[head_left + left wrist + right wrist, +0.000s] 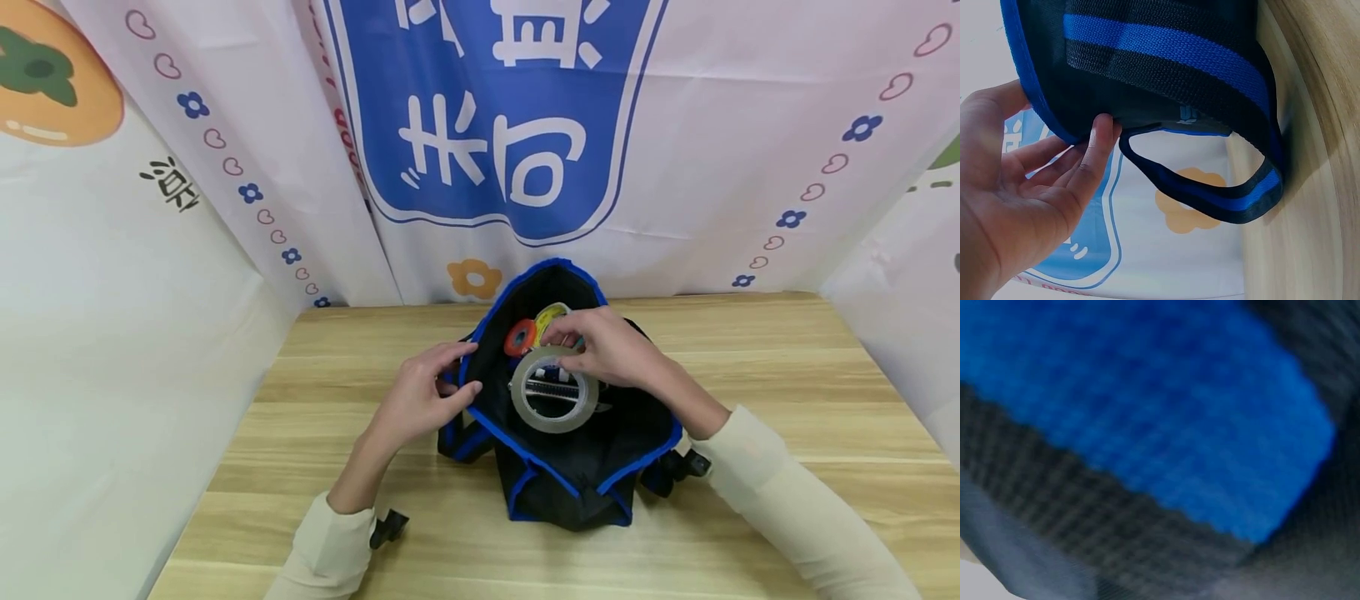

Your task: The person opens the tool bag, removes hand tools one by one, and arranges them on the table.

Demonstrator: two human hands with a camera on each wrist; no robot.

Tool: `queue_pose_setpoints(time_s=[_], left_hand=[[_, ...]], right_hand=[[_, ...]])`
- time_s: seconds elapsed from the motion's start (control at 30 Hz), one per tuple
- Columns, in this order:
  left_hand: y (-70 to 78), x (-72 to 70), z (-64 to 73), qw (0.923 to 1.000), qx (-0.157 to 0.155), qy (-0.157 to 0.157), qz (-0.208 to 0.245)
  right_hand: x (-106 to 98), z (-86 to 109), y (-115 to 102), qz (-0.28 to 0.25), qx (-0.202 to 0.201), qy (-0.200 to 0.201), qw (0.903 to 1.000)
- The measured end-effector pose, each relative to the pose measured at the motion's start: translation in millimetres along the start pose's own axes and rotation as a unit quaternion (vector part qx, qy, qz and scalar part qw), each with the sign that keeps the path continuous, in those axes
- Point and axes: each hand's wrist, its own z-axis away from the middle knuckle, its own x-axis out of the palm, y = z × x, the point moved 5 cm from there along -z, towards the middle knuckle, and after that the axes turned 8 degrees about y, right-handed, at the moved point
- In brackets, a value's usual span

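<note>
A black bag (600,442) with blue trim stands wide-mouthed on the table. My left hand (420,396) holds its left rim; in the left wrist view, that hand (1035,169) has fingers on both sides of the blue edge. Inside the mouth, my right hand (607,346) pinches the upper edge of a roll of clear tape (523,408). Behind the roll lie an orange-red ring-shaped item (516,340) and a yellow round item (551,313). Through the roll's hole, dark and silvery items show, their kinds unclear. The right wrist view holds only blurred blue-and-black webbing (1166,425).
A webbing handle (1172,47) loops from the bag's left side. The wooden table (300,467) meets a printed cloth backdrop (712,167) behind the bag. Dark strap and buckle pieces (675,467) lie by the right sleeve.
</note>
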Motion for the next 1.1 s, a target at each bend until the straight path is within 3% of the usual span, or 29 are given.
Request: queue_pose_setpoints(time_s=[0.27, 0.6, 1.1], left_hand=[[-1.0, -0.4, 0.8, 1.0000, 0.004, 0.003, -0.001], [-1.0, -0.6, 1.9, 1.0000, -0.001, 0.002, -0.004], [-0.1, -0.5, 0.3, 0.9999, -0.004, 0.004, -0.013]], right_hand=[[-25.6, 3.2, -1.0, -0.023, 0.033, 0.051, 0.9979], [-79.0, 14.0, 12.5, -0.038, 0.091, 0.123, 0.9875], [-138.2, 52.6, 58.7, 0.008, 0.192, 0.245, 0.9504]])
